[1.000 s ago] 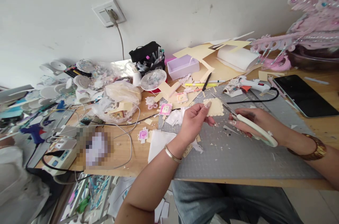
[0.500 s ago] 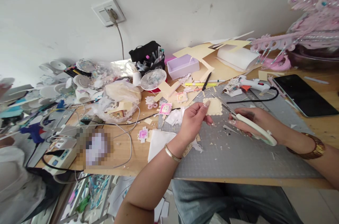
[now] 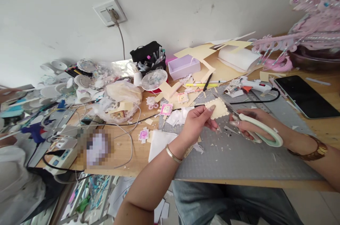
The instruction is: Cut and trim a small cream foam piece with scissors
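Observation:
My left hand (image 3: 199, 121) pinches a cream paper piece (image 3: 218, 108) with a scalloped edge, thumb on top. In my right hand (image 3: 252, 122) are scissors with pale handles (image 3: 265, 129), their blades pointing up and left at the paper's right edge. Both hands are above a grey cutting mat (image 3: 239, 161) strewn with small scraps. Left of my left hand lie a pink-bordered square (image 3: 166, 109) and a smaller pink piece (image 3: 143, 134).
A phone (image 3: 306, 95) and a white glue gun (image 3: 256, 85) lie to the right. Behind are a lilac box (image 3: 184, 67) and a black pen case (image 3: 147, 56). At far left, another person's hand (image 3: 7, 95) shows beside a blue glue gun (image 3: 33, 133).
The cream paper and my left hand have shifted slightly right. The scissors have turned a little, and their handles look wider apart. At far left, the other person's hand has moved.

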Action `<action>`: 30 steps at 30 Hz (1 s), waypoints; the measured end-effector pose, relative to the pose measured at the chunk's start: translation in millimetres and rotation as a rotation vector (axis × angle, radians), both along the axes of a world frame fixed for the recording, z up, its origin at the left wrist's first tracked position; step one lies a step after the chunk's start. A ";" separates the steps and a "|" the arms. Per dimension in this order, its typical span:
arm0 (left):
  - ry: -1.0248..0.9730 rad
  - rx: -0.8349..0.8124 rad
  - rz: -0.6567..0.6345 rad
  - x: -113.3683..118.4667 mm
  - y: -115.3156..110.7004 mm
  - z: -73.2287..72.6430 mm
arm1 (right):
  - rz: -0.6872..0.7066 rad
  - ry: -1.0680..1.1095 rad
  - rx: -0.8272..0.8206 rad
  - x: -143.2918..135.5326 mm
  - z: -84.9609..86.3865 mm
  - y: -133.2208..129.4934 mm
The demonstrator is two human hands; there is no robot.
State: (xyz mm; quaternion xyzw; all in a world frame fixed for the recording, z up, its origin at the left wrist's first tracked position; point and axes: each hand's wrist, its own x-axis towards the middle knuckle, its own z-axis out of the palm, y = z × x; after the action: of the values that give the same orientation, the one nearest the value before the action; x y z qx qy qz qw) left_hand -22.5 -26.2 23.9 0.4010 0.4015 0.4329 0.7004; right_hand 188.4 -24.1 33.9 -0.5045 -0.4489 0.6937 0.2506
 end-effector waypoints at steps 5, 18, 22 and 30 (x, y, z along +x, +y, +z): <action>-0.004 -0.019 -0.032 1.0 -0.2 -0.4 | -0.016 0.005 -0.001 -5.7 11.8 -6.0; 0.088 0.042 -0.114 3.3 -3.5 -3.3 | 0.077 -0.001 0.115 -13.0 21.5 -12.7; 0.109 0.076 -0.123 4.4 -4.4 -6.1 | 0.080 0.002 0.124 -14.5 14.8 -14.2; 0.148 0.066 -0.118 8.5 -8.1 -4.8 | 0.120 0.010 0.215 -12.4 8.8 -17.0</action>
State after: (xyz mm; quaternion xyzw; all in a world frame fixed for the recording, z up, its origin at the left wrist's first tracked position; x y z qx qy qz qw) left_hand -14.1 -34.3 19.1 0.4777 0.4134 0.3731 0.6795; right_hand 176.0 -41.2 42.6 -0.4436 -0.5488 0.6579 0.2633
